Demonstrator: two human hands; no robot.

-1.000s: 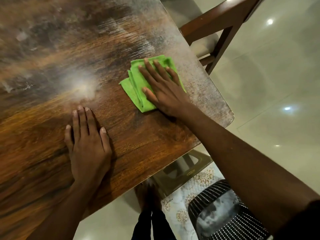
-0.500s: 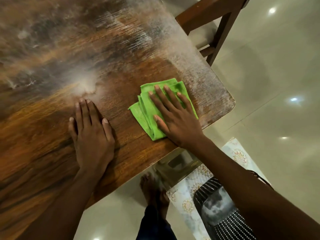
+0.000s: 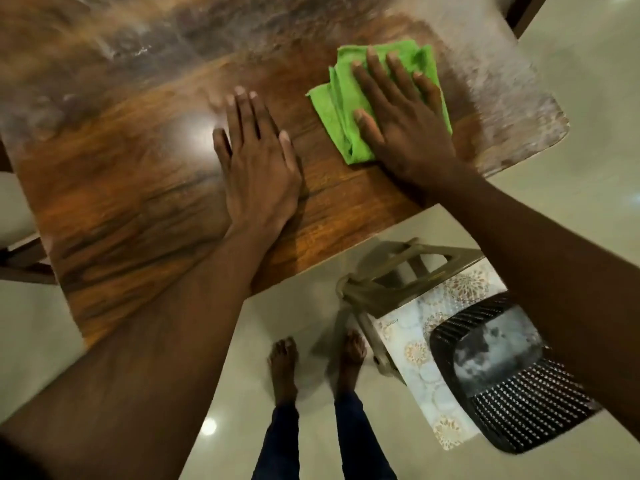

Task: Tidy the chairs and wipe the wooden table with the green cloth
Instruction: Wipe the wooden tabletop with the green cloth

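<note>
Wooden chair at left edge: a brown frame (image 3: 20,258) juts from under the wooden table (image 3: 145,174), mostly cut off, so whether it is tucked in cannot be told
Left hand: left hand (image 3: 258,161) lies flat on the table near the middle of the near edge, fingers straight and together, holding nothing, apparently bracing
Green cloth: green cloth (image 3: 341,109), folded, sits on the right part of the table, close to the near right corner
Right hand: right hand (image 3: 403,112) presses the cloth flat under a spread palm, fingers straight, not curled round it
Plastic chair: a beige plastic chair (image 3: 408,271) with a patterned seat stands near right, just off the table's near edge, a dark woven object (image 3: 512,375) resting on it
Progress: the wood near the hands looks dark and glossy, probably wiped; pale dusty haze covers the far side and the right corner (image 3: 512,98), so much wiping is left
Chairs left: the plastic chair looks not yet pushed in
Hard to see: motion blur smears the far table, and a wooden frame at the far right (image 3: 519,12) is barely in view
</note>
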